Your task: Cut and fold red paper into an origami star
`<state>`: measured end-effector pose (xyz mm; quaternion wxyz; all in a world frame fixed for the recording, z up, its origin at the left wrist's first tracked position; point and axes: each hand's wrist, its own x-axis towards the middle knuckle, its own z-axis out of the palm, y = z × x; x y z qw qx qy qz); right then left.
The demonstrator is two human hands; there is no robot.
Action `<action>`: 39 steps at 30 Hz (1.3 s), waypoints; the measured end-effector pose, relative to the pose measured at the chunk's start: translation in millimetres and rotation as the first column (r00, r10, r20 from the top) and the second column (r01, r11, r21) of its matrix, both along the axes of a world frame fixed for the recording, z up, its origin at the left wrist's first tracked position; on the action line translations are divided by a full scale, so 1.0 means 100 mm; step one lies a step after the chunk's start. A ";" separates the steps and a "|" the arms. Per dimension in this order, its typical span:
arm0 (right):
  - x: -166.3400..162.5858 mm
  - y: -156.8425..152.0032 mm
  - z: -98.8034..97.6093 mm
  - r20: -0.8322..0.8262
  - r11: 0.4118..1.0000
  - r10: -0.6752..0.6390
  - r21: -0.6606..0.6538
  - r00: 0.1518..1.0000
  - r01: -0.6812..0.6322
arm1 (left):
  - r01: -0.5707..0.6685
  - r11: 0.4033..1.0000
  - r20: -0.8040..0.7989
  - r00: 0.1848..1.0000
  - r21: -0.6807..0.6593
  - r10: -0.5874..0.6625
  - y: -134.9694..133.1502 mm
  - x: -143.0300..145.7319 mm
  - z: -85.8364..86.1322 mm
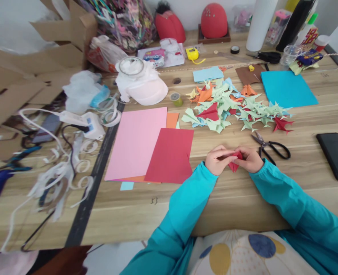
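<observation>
Between both hands, just above the wooden table, is a small folded piece of red paper (234, 167). My left hand (217, 160) pinches it from the left, thumb and fingers closed on its upper part. From the right, my right hand (250, 159) grips the same piece, its fingers covering much of it. Beyond the hands lies a heap of folded paper pieces (214, 100), mostly pale green, with orange, red and blue ones among them. Black-handled scissors (272, 146) rest beside my right hand. Left of my left hand is a sheet of red paper (170, 156).
Pink paper (140, 141) lies partly under the red sheet. Blue paper (289, 88) sits at the back right, with a black phone (336, 156) at the right edge. Tangled strips and cables (60, 179) cover the left side. A yellow tape measure (192, 54) stands at the back.
</observation>
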<state>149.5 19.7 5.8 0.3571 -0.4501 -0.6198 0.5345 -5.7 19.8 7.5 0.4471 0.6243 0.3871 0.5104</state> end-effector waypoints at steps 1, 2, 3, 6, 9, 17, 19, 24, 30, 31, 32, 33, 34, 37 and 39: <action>0.00 0.00 0.00 0.018 1.000 0.005 0.015 1.000 -0.006 | 0.016 1.000 -0.002 1.000 0.000 -0.016 0.00 0.00 0.01; 0.00 0.00 0.00 0.037 0.999 0.011 0.030 0.999 -0.013 | 0.029 1.000 -0.003 1.000 0.001 -0.029 0.00 0.00 0.01; 0.00 0.00 0.01 0.053 0.999 0.016 0.046 0.998 -0.019 | 0.040 0.999 -0.001 0.999 0.003 -0.040 -0.01 -0.01 0.01; -0.01 0.00 0.03 0.089 0.996 0.028 0.086 0.996 -0.035 | 0.047 0.999 0.011 0.999 0.009 -0.047 -0.01 0.00 0.01; -0.01 0.00 0.05 0.128 0.992 0.037 0.118 0.991 -0.053 | 0.036 0.999 0.024 0.999 0.019 -0.036 -0.02 0.00 0.02; -0.02 -0.01 0.07 0.158 0.988 0.047 0.139 0.986 -0.069 | -0.006 1.000 0.085 0.996 0.026 0.004 -0.05 0.04 0.05; -0.02 -0.01 0.06 0.151 0.988 0.055 0.133 0.987 -0.076 | -0.018 1.000 0.103 0.995 0.018 0.016 -0.06 0.05 0.06; -0.04 -0.02 0.08 0.144 0.988 0.064 0.129 0.987 -0.083 | -0.029 0.999 0.165 0.986 -0.017 0.032 -0.07 0.06 0.07; -0.02 -0.03 0.07 0.194 0.982 0.063 0.163 0.979 -0.095 | 0.036 0.996 0.276 0.961 -0.077 -0.013 -0.07 0.07 0.05; -0.02 -0.03 0.06 0.199 0.984 0.062 0.154 0.978 -0.094 | 0.032 0.996 0.279 0.960 -0.082 -0.007 -0.07 0.07 0.05; -0.02 -0.03 0.05 0.189 0.987 0.061 0.134 0.980 -0.087 | 0.024 0.996 0.275 0.961 -0.089 0.001 -0.07 0.07 0.05; -0.02 -0.03 0.04 0.160 0.992 0.056 0.105 0.985 -0.074 | 0.016 0.995 0.268 0.963 -0.099 0.011 -0.06 0.06 0.05; -0.02 -0.02 0.03 0.117 0.996 0.046 0.068 0.992 -0.054 | 0.008 0.994 0.264 0.964 -0.109 0.021 -0.06 0.06 0.05; -0.02 0.00 0.02 -0.037 0.999 -0.003 -0.037 0.999 0.002 | 0.025 0.990 0.267 0.964 -0.136 0.012 -0.05 0.04 0.04; -0.02 0.02 0.02 -0.106 0.997 -0.035 -0.077 0.994 0.027 | 0.049 0.989 0.269 0.963 -0.143 -0.009 -0.05 0.04 0.03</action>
